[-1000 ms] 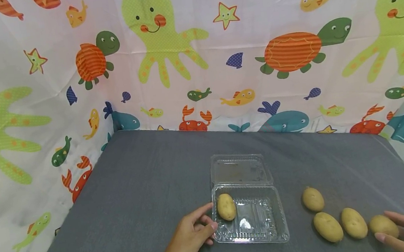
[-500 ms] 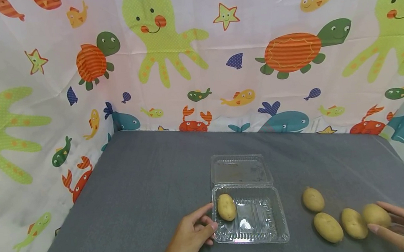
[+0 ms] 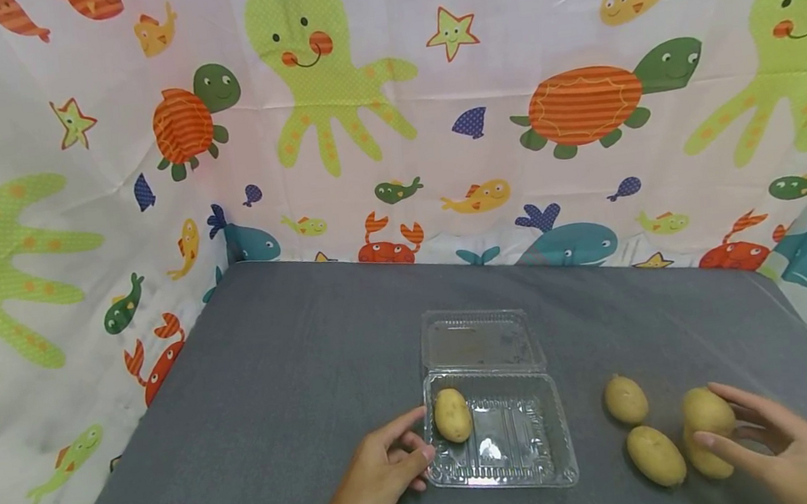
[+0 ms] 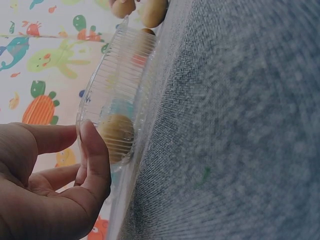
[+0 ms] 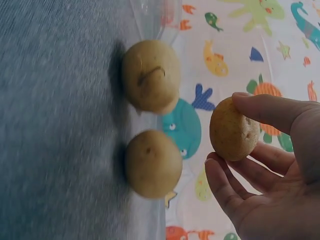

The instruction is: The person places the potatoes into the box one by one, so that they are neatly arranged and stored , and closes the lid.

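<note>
Head view: half-curled right hand (image 3: 786,444) pinches a smooth potato (image 3: 708,410) liable to slip onto resting potato (image 3: 707,463) below its thumb; left hand (image 3: 377,469) grips container (image 3: 523,439).

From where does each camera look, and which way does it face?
Head: on the head, facing forward and down at the table; left hand and right hand show.
Left wrist: worn there, facing the container; left hand shows close.
Right wrist: worn there, facing the held potato; right hand shows close.
Shared: head and right wrist both show the held potato.
</note>
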Motion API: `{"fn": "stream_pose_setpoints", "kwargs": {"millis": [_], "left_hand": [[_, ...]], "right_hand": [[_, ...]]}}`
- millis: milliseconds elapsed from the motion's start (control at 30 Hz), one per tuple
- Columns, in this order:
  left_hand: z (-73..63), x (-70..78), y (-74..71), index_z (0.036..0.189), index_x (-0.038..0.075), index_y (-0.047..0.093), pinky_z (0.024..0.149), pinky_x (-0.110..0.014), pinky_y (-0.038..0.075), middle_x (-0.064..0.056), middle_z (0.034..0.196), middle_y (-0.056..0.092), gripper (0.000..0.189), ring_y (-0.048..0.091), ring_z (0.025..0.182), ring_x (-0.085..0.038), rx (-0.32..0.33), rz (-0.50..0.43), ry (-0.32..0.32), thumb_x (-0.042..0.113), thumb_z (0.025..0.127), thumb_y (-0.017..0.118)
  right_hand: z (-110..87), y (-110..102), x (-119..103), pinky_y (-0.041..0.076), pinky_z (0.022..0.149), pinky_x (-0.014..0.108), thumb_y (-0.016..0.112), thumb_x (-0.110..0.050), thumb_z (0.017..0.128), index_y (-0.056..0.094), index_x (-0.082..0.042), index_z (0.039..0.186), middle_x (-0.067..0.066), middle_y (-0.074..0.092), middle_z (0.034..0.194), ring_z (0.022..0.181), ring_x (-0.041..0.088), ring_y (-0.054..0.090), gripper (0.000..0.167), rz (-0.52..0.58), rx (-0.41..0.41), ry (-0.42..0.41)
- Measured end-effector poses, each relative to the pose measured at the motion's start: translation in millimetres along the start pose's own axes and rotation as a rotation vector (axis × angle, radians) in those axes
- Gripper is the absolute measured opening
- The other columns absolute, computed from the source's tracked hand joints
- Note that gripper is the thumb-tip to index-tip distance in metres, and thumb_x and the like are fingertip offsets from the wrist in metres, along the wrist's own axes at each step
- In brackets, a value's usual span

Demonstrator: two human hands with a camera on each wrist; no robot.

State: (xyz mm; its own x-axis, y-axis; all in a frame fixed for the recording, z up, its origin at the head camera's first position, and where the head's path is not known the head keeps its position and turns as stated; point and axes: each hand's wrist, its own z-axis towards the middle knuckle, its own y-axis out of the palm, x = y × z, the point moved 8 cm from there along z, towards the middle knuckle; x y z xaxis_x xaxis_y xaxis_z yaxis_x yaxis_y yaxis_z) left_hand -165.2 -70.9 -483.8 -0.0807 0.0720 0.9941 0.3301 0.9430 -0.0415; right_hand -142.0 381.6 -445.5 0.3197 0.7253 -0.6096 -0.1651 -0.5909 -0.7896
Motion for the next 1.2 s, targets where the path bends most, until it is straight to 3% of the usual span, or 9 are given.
{"fn": "stream_pose_setpoints", "kwargs": {"millis": [67,133,233,300,433,600,833,1067,1200], "left_hand": [[-0.1,0.0,0.0,0.155,-0.005,0.048,0.069,-0.026,0.065,-0.010,0.102,0.066,0.061,0.069,0.077,-0.011,-0.001,0.000,0.001,0.011,0.101,0.072],[-0.2,0.0,0.0,0.155,-0.005,0.048,0.069,-0.026,0.065,-0.010,0.102,0.066,0.061,0.069,0.077,-0.011,-0.001,0.000,0.002,0.010,0.101,0.072],[-0.3,0.0,-0.1,0.155,-0.005,0.048,0.069,-0.026,0.065,-0.010,0.102,0.066,0.061,0.069,0.077,-0.011,0.000,0.001,0.002,0.010,0.101,0.072],[-0.3,0.1,-0.2,0.155,-0.005,0.048,0.068,-0.025,0.065,-0.010,0.102,0.066,0.060,0.069,0.076,-0.011,0.001,0.004,0.002,0.010,0.101,0.072],[-0.3,0.3,-0.2,0.155,-0.005,0.048,0.068,-0.026,0.065,-0.010,0.101,0.066,0.060,0.069,0.076,-0.011,0.001,0.009,0.004,0.009,0.101,0.072],[-0.3,0.5,-0.1,0.155,-0.005,0.048,0.068,-0.026,0.065,-0.010,0.102,0.065,0.060,0.069,0.076,-0.011,0.001,0.006,0.002,0.010,0.101,0.072],[-0.4,0.3,0.0,0.155,-0.005,0.049,0.068,-0.026,0.065,-0.010,0.102,0.066,0.060,0.069,0.076,-0.011,0.000,0.007,0.006,0.010,0.101,0.072],[-0.1,0.5,0.0,0.155,-0.004,0.049,0.068,-0.025,0.065,-0.010,0.101,0.066,0.061,0.069,0.077,-0.011,-0.006,0.001,0.009,0.011,0.101,0.072],[-0.2,0.7,-0.1,0.155,-0.004,0.049,0.068,-0.025,0.065,-0.010,0.101,0.065,0.061,0.069,0.076,-0.011,-0.007,0.002,0.010,0.011,0.101,0.072]], "right_hand": [[-0.8,1.7,-5.8,0.062,0.071,0.027,0.084,-0.051,0.090,0.054,-0.003,0.152,0.028,0.056,0.146,0.090,-0.015,0.053,0.084,0.014,0.001,-0.022],[-1.9,3.5,-10.5,0.056,0.068,0.016,0.084,-0.051,0.090,0.054,-0.006,0.153,0.025,0.056,0.147,0.085,-0.027,0.040,0.082,0.031,0.001,-0.040],[-4.3,6.1,-18.6,0.056,0.070,0.014,0.084,-0.049,0.090,0.056,-0.009,0.152,0.016,0.059,0.144,0.086,-0.026,0.044,0.080,0.051,-0.001,-0.072],[-6.7,7.0,-24.2,0.049,0.066,0.006,0.086,-0.045,0.089,0.058,-0.010,0.151,0.005,0.061,0.139,0.087,-0.023,0.050,0.076,0.065,0.002,-0.112],[-10.6,10.3,-33.8,0.054,0.067,0.011,0.086,-0.043,0.089,0.060,-0.012,0.149,-0.018,0.057,0.127,0.090,-0.018,0.056,0.072,0.098,-0.016,-0.151],[-13.7,14.7,-50.8,0.057,0.070,0.012,0.087,-0.037,0.090,0.064,-0.015,0.145,-0.029,0.057,0.124,0.094,-0.013,0.062,0.064,0.136,-0.031,-0.250],[-21.1,22.2,-79.4,0.058,0.080,0.011,0.089,-0.018,0.089,0.066,-0.015,0.141,-0.022,0.063,0.128,0.101,-0.007,0.065,0.057,0.193,-0.020,-0.452],[-23.2,34.2,-93.7,0.058,0.083,0.010,0.089,-0.020,0.088,0.066,-0.016,0.141,-0.011,0.064,0.131,0.106,-0.008,0.061,0.058,0.205,-0.029,-0.475],[-25.1,39.1,-103.3,0.059,0.083,0.012,0.090,-0.011,0.086,0.067,-0.015,0.139,-0.009,0.066,0.132,0.106,-0.004,0.063,0.058,0.251,-0.040,-0.529]]}}
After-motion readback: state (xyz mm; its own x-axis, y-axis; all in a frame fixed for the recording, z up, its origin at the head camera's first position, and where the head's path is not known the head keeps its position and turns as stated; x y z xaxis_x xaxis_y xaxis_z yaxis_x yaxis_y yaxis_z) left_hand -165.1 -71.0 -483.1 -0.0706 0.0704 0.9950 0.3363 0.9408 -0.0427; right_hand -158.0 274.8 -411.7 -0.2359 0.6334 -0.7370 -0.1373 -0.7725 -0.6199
